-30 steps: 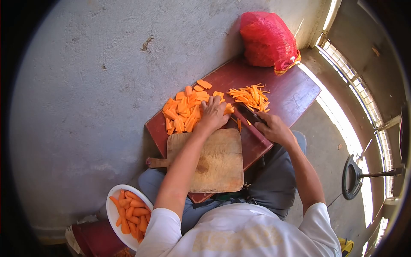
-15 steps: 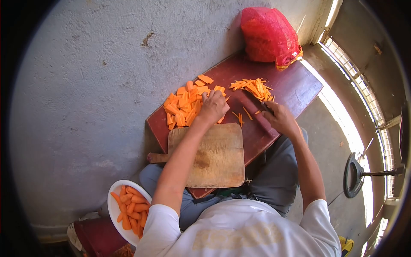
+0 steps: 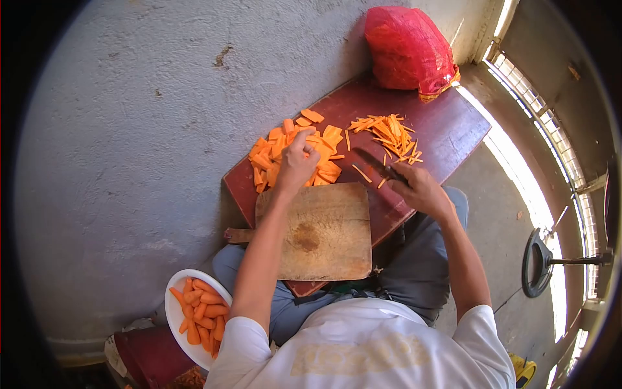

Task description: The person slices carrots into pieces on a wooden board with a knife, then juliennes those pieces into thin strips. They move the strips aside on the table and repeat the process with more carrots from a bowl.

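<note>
My left hand [image 3: 300,161] rests over a heap of flat carrot slices [image 3: 329,172], its fingers curled in among them. Whatever lies under those fingertips is hidden. In my right hand [image 3: 420,189] is a dark-bladed knife [image 3: 369,157], gripped by the handle, its blade pointing up and left just above the table. Thin carrot sticks [image 3: 389,131] form a small pile beyond the knife, and a few loose ones lie beside the blade. Nearest my body, a worn wooden cutting board [image 3: 330,227] spans the table's front end.
The dark red table [image 3: 447,133] stands against a rough grey wall [image 3: 142,129]. At its far end sits a red mesh bag [image 3: 411,52]. A white bowl [image 3: 173,305] of peeled carrots [image 3: 206,312] is at lower left, by a dark red container [image 3: 152,356].
My left hand has shifted left, deeper over the slices. The knife has swung into clearer view, and some carrot sticks have spread toward the main stick pile.
</note>
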Available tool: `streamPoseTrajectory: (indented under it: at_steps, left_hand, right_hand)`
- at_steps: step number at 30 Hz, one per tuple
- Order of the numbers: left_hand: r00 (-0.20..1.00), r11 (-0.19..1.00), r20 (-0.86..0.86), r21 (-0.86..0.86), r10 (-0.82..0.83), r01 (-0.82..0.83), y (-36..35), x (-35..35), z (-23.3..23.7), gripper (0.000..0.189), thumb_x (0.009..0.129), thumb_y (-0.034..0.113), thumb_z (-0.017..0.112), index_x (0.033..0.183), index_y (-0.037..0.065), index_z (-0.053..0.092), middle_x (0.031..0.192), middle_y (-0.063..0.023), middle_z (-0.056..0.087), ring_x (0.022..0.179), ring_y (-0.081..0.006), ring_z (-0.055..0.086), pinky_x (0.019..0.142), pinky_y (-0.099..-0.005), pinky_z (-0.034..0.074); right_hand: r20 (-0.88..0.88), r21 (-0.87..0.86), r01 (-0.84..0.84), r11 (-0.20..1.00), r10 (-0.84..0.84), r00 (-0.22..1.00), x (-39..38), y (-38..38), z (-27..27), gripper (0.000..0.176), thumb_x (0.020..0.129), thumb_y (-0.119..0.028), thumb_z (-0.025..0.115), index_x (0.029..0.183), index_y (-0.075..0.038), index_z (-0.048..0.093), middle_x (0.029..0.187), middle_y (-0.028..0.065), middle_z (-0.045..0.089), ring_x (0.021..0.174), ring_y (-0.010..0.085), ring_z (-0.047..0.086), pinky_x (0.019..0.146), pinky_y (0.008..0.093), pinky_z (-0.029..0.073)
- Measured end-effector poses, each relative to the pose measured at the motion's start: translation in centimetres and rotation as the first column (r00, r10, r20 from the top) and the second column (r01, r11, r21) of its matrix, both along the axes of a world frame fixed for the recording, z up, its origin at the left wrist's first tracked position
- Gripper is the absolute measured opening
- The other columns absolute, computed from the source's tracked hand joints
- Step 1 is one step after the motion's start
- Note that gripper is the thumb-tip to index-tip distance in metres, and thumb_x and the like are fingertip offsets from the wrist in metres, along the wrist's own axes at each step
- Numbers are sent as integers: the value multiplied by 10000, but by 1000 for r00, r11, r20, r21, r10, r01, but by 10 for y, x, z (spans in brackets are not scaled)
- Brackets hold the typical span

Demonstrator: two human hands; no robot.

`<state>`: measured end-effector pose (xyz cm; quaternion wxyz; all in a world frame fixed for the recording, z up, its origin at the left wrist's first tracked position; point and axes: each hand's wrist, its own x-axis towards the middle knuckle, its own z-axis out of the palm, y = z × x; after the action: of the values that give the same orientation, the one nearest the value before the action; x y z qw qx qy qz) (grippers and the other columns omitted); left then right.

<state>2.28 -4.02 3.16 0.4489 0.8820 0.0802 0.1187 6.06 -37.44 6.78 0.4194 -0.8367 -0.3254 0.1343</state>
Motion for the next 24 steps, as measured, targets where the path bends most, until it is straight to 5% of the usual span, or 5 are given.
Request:
streamPoseTrajectory:
  at_steps: [7,14,16,20,24]
  left_hand:
    - [984,938,-117,334,135,-89,6,-94,-2,411,981,86,691,1386,17,717,919,-107,756,789,-230,713,777,-386,586]
    - [969,892,176,390,173,-230,11,-84,-20,388,982,115,726,1367,66,748,1002,-92,749,875,-292,716,1100,-455,489]
    - [933,867,278,380,227,-324,24,-78,-26,373,981,82,708,1349,39,750,955,-102,753,892,-292,724,1023,-455,520]
    - [892,907,172,-135,418,-399,72,-78,-56,402,980,35,693,1379,11,725,921,-93,746,868,-233,723,897,-401,571]
    - [848,870,213,-209,486,-447,108,-90,-84,445,975,-6,685,1419,-5,694,888,-63,736,824,-175,696,846,-361,581]
  right_hand:
    - [-14,5,33,999,-32,999,-3,23,-9,202,1046,-148,694,1084,46,656,878,293,660,769,453,666,725,499,521]
    - [-236,93,228,969,-201,951,52,91,-33,248,1043,-187,664,1096,55,643,870,268,683,789,403,695,764,497,546]
    - [-180,125,233,965,-209,961,68,111,-54,265,1038,-196,654,1092,63,639,865,252,686,817,395,706,788,506,551]
    - [-150,99,266,959,-250,957,81,137,-72,308,1039,-210,633,1149,77,617,908,256,694,890,403,729,830,525,555]
    - [-161,108,254,961,-235,959,69,170,-72,327,1047,-201,613,1194,91,592,993,351,706,999,496,730,887,551,559]
